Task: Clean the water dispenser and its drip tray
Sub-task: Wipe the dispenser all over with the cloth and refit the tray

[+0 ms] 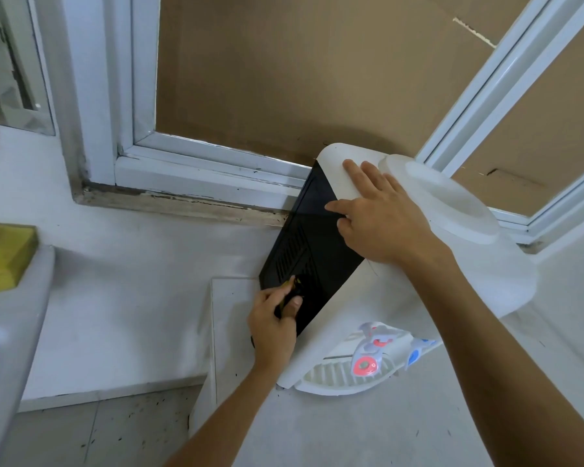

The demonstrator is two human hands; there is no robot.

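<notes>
Your left hand (273,323) curls around a small dark scrubbing pad with a yellow edge (289,293), pressing it against the glossy black side panel (312,237) of the white plastic tabletop water dispenser (378,298). Your right hand (381,214) lies flat with fingers spread across the dispenser's top edge, holding nothing, only bracing.

The dispenser stands at the back left corner of the white countertop (317,433), turned at an angle, its black panel right at the counter's left edge. I judge that this is the danger: a hard scrub on the panel could slide or tip the body if your bracing hand eases. The slotted vent (290,254) beside the pad is another risk; a wet pad could push water inside.

Counting: one dispenser, one white slatted drip tray (338,379) at its front, near the counter's middle, two taps, one with a red ring (364,365) and one with blue (413,353), one pad, one yellow block (4,254) on the ledge far left.
</notes>
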